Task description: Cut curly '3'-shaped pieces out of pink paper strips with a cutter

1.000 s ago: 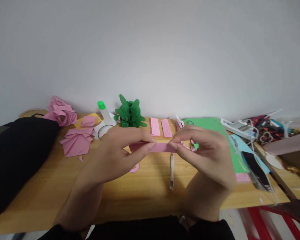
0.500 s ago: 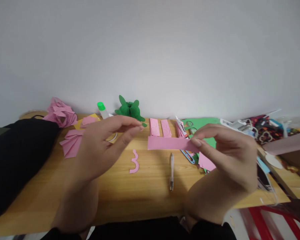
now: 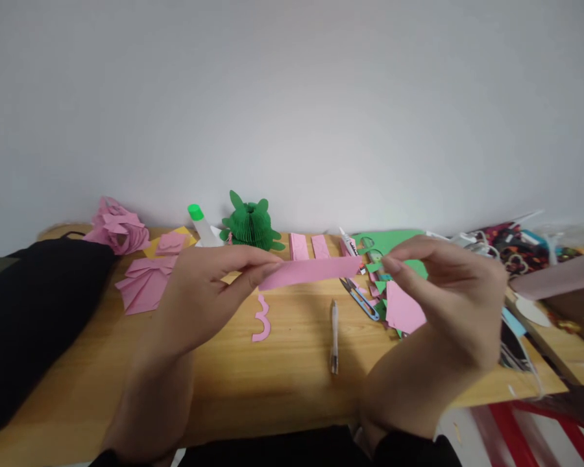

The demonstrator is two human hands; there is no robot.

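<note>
Just below strip [image 3: 311, 272]: pen [image 3: 334, 337], snips [image 3: 360, 301], squiggle [image 3: 261, 318].

Our left hand [image 3: 209, 292] and right hand [image 3: 448, 298] are bare, forearms [image 3: 146, 389] uncovered; black sleeves [image 3: 409, 451] bunch near the elbows, at about seven and five o'clock of our view

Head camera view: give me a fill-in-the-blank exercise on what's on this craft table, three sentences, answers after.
1. The paper strip pinched at one end by the left hand is ___ in colour.
2. The honeycomb paper ornament at the back of the table is ___ in colour.
3. The curly cut-out lies on the ___ side of the pen.
Missing words: pink; green; left.
</note>
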